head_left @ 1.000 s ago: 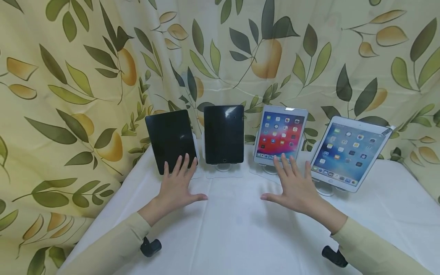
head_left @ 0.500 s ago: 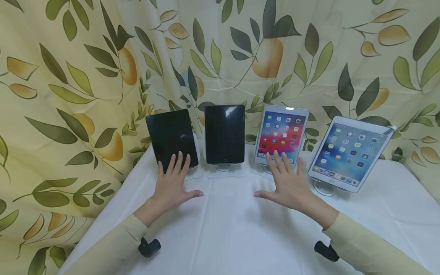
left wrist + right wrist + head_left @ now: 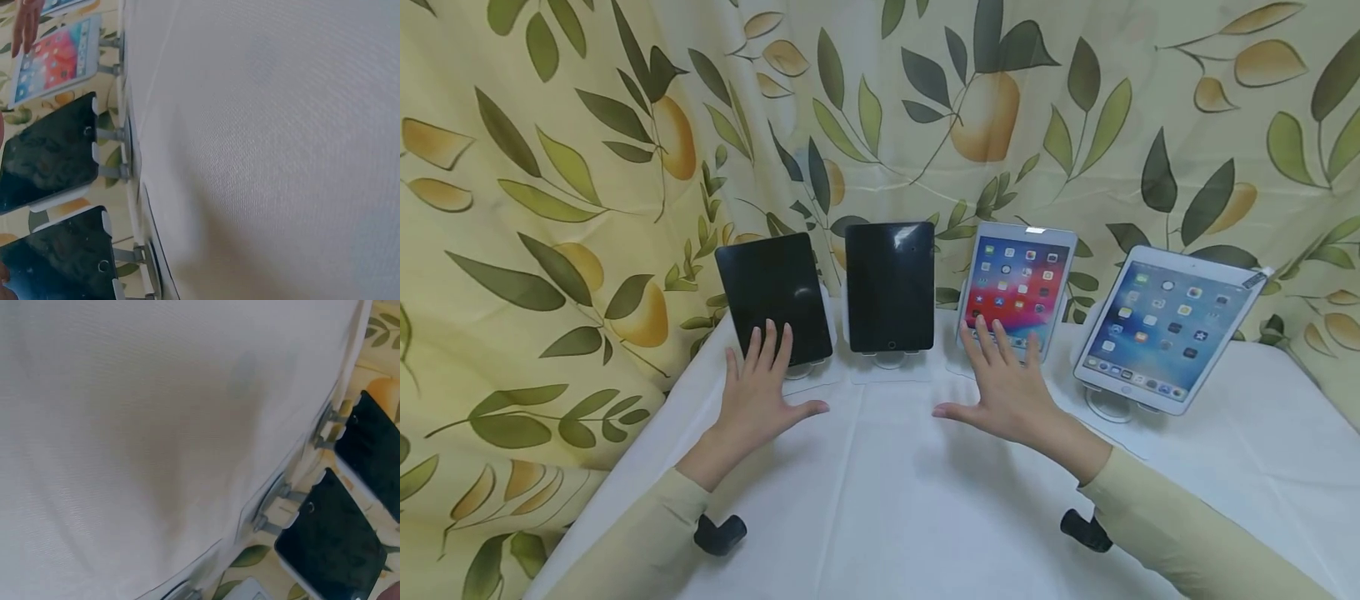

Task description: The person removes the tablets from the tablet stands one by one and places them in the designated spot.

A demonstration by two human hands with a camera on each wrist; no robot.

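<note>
My left hand (image 3: 756,404) is spread with the thumb out, holding nothing, and its fingertips overlap the lower part of the leftmost black tablet (image 3: 778,287). Likewise spread, my right hand (image 3: 1011,400) holds nothing; its fingertips overlap the lower edge of a white tablet (image 3: 1018,279) with a red and blue home screen. Between them stands a second black tablet (image 3: 890,283), its screen dark. Farthest right, another white tablet (image 3: 1168,325) shows app icons on blue. In the left wrist view, fingers of the right hand (image 3: 26,25) appear beside the red-screened tablet (image 3: 59,59).
Each tablet leans back on a small stand (image 3: 1107,406) along the far side of a table with a white cloth (image 3: 887,492). A leaf-patterned curtain (image 3: 865,150) hangs behind and at the left. Black wrist cameras (image 3: 720,534) sit under both sleeves.
Both hands have drifted left, keeping their fingers spread. The tablets stay on their stands; the whole head view has shifted slightly.
</note>
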